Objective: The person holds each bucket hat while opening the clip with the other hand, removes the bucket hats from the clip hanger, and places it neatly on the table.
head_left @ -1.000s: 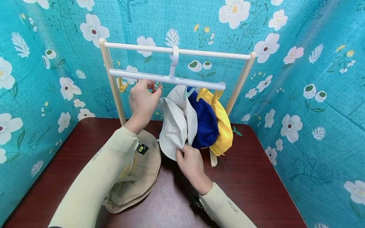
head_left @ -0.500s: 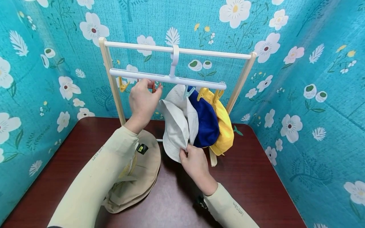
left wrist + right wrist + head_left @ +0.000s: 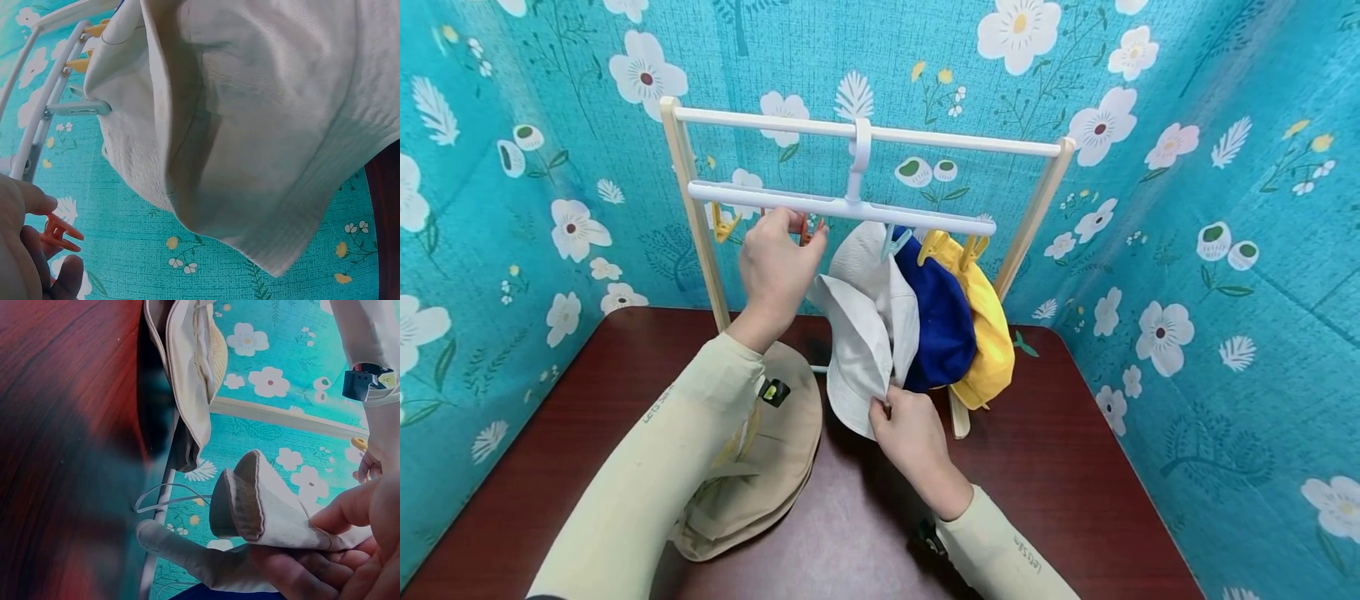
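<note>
In the head view, my left hand [image 3: 781, 262] pinches an orange clip [image 3: 808, 231] under the white hanger bar [image 3: 842, 208]. The left wrist view shows the orange clip [image 3: 61, 234] between thumb and fingers, apart from the white cloth. My right hand [image 3: 913, 442] grips the lower brim of a white bucket hat [image 3: 853, 333], folded in the right wrist view. White cloth [image 3: 867, 260] behind it hangs from a pale blue clip [image 3: 896, 242]; whether it is the same hat, I cannot tell. A blue hat [image 3: 936, 317] and yellow hat [image 3: 988, 333] hang to its right.
A wooden rack [image 3: 737, 122] holds the hanger. Yellow clips [image 3: 931, 248] hang at its right, and another yellow clip [image 3: 722, 223] at its left end. Beige hats [image 3: 790, 433] lie on the dark red table [image 3: 1037, 492] below my left forearm. Floral cloth surrounds the table.
My right hand has shifted slightly right and down with the white hat's brim, and the hat's upper flap has swung a little. The left hand stays in place at the orange clip.
</note>
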Demonstrator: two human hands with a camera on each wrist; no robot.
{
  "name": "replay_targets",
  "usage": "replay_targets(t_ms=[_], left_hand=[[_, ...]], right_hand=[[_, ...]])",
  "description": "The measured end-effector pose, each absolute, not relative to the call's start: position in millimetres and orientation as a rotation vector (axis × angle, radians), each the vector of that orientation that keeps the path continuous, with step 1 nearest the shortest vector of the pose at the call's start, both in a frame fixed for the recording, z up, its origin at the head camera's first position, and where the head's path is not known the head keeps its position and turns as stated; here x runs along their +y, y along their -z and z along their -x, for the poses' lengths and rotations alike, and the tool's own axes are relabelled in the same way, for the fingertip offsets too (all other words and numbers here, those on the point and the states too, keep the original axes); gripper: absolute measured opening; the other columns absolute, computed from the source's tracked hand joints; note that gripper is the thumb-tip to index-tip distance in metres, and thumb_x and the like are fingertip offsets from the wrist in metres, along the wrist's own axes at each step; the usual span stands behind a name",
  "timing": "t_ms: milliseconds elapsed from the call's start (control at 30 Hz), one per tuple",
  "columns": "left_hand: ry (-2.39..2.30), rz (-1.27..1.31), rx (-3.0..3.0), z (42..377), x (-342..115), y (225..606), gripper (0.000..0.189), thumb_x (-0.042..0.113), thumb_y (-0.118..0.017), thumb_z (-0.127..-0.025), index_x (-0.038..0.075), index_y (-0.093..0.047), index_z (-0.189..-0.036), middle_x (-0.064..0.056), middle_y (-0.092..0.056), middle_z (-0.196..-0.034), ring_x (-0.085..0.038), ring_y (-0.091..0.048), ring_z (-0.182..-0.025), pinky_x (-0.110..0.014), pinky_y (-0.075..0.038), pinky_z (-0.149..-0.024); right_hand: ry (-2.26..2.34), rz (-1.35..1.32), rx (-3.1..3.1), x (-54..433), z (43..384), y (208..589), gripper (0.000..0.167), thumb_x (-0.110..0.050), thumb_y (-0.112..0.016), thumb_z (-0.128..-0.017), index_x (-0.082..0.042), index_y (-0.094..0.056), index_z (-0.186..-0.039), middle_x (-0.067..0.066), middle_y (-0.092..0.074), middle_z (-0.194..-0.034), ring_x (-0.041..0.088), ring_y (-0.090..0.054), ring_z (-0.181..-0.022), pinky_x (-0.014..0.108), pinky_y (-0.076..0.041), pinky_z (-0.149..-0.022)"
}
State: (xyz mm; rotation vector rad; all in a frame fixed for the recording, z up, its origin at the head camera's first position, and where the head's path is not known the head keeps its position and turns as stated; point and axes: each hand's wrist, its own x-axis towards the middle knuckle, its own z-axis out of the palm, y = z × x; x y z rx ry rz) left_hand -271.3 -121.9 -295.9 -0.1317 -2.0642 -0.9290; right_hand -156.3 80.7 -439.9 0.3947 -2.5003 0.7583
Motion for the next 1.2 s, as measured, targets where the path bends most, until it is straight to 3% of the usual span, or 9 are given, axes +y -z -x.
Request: replay_targets(t_ms=[900,1200], left_hand=[[0.844,0.164,-2.032,266.2,-123.9,297.8,0.029,0.035,-0.077,-0.092,0.008,-0.065,-0.091,-0.007,-0.068,-0.085,-0.021,-0.061,-0.068,-0.034,-0.037,-0.052],[0.857,0.179,-2.04,264.7,-126.7,297.6,0.03,0.032,-0.077,-0.093,0.005,-0.068,-0.1,-0.009,-0.07,-0.09,-0.022,-0.06,-0.07,-0.036,-0.04,-0.056]], right_hand=[[-0.674,-0.402,-2.586,77.1,152.8,440.3,0.041,-0.013,-0.069,-0.086,-0.018,-0.039,-0.059,-0.007,-0.03,-0.051,0.014,-0.035,-0.044,0.029,-0.029,-0.042],[-0.661,-0.398,-2.604,74.5,152.4,439.7,0.041,-0.014,-0.069,-0.087,-0.018,-0.039,-0.059,-0.007,-0.03,-0.05,0.014,-0.036,-0.043,0.029,-0.029,-0.041]])
